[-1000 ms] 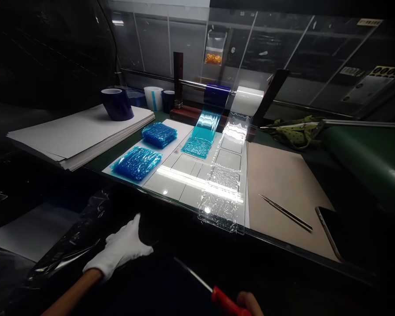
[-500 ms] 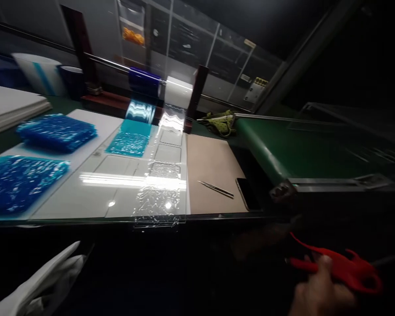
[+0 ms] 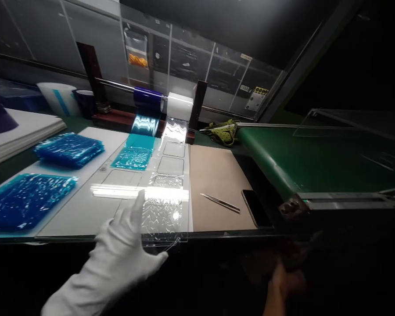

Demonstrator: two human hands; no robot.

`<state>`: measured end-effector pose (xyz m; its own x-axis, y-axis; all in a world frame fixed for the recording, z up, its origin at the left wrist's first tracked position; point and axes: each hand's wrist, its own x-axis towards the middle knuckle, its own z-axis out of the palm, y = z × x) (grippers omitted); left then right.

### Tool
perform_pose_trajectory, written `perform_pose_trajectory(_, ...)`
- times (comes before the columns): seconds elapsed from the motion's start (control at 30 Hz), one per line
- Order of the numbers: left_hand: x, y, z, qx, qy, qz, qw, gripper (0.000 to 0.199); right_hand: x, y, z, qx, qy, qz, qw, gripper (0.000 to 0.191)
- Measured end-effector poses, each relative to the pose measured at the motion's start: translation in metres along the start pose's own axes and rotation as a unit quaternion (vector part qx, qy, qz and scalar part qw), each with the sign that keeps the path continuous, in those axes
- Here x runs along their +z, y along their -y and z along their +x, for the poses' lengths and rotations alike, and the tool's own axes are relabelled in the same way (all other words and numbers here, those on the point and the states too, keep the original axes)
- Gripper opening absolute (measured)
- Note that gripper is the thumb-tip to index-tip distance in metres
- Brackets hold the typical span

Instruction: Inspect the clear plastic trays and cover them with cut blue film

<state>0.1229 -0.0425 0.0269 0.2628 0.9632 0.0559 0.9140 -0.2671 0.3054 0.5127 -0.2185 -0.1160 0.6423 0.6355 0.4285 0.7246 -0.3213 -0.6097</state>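
My left hand point(image 3: 118, 245), in a white glove, reaches over the table's front edge. Its fingers stretch forward along the left side of a strip of clear film point(image 3: 161, 215), the thumb spread below near the strip's front end; whether it touches the film I cannot tell. That strip runs down from a white roll point(image 3: 180, 105) on a rod. Beside it a teal film point(image 3: 133, 153) hangs from a dark blue roll point(image 3: 148, 100). In the dark at lower right, my right hand point(image 3: 285, 281) is blurred, its fingers unclear.
Two stacks of blue film pieces, the rear stack point(image 3: 69, 149) and front stack point(image 3: 29, 202), lie left. Tweezers point(image 3: 220, 203) rest on a brown board point(image 3: 213, 171), a phone point(image 3: 256, 208) at its edge. A green conveyor belt point(image 3: 316, 153) extends right.
My left hand has risen from the lower left to the clear film's front end. My right hand has moved left into shadow; the red tool it held is out of sight. The view has shifted slightly.
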Motion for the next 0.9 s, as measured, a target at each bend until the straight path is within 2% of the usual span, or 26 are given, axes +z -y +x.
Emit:
perform_pose_trajectory(0.07, -0.001, -0.016, 0.009, 0.009, -0.029, 0.048, 0.998, 0.127, 0.011, 0.021, -0.026, 0.047, -0.079, 0.001, 0.996, 0.067)
perform_pose_trajectory(0.1, -0.001, -0.020, 0.012, 0.015, -0.040, 0.064, 0.997, 0.127, 0.018, 0.040, -0.040, 0.065, -0.126, -0.001, 0.990, 0.072)
perform_pose_trajectory(0.13, -0.001, -0.023, 0.013, 0.022, -0.046, 0.073, 0.996, 0.126, 0.025, 0.063, -0.052, 0.070, -0.124, 0.017, 0.990, 0.071)
perform_pose_trajectory(0.17, 0.000, -0.024, 0.014, 0.033, -0.053, 0.075, 0.995, 0.124, 0.032, 0.091, -0.063, 0.049, -0.108, 0.040, 0.992, 0.068)
perform_pose_trajectory(0.23, 0.003, -0.024, 0.013, 0.047, -0.079, 0.071, 0.993, 0.117, 0.044, 0.155, -0.080, -0.035, -0.045, 0.052, 0.997, 0.069)
perform_pose_trajectory(0.33, 0.010, -0.021, 0.014, 0.047, -0.122, 0.068, 0.989, 0.120, 0.058, 0.243, -0.088, -0.122, 0.061, 0.031, 0.990, 0.087)
perform_pose_trajectory(0.43, 0.016, -0.020, 0.017, 0.026, -0.130, 0.071, 0.989, 0.125, 0.073, 0.293, -0.083, -0.177, 0.097, 0.013, 0.979, 0.106)
perform_pose_trajectory(0.53, 0.014, -0.021, 0.024, -0.020, -0.099, 0.066, 0.993, 0.120, 0.092, 0.310, -0.075, -0.221, 0.105, -0.004, 0.970, 0.099)
perform_pose_trajectory(0.6, 0.012, -0.022, 0.030, -0.037, -0.075, 0.057, 0.995, 0.110, 0.106, 0.312, -0.071, -0.233, 0.103, -0.012, 0.967, 0.086)
perform_pose_trajectory(0.7, 0.011, -0.023, 0.040, -0.042, -0.062, 0.041, 0.996, 0.100, 0.121, 0.310, -0.067, -0.226, 0.091, -0.017, 0.970, 0.078)
perform_pose_trajectory(0.8, 0.016, -0.018, 0.049, -0.048, -0.076, 0.011, 0.996, 0.111, 0.128, 0.303, -0.053, -0.222, 0.096, -0.015, 0.970, 0.076)
perform_pose_trajectory(0.9, 0.021, -0.004, 0.054, -0.053, -0.107, -0.020, 0.993, 0.137, 0.130, 0.291, -0.019, -0.259, 0.136, 0.015, 0.956, 0.089)
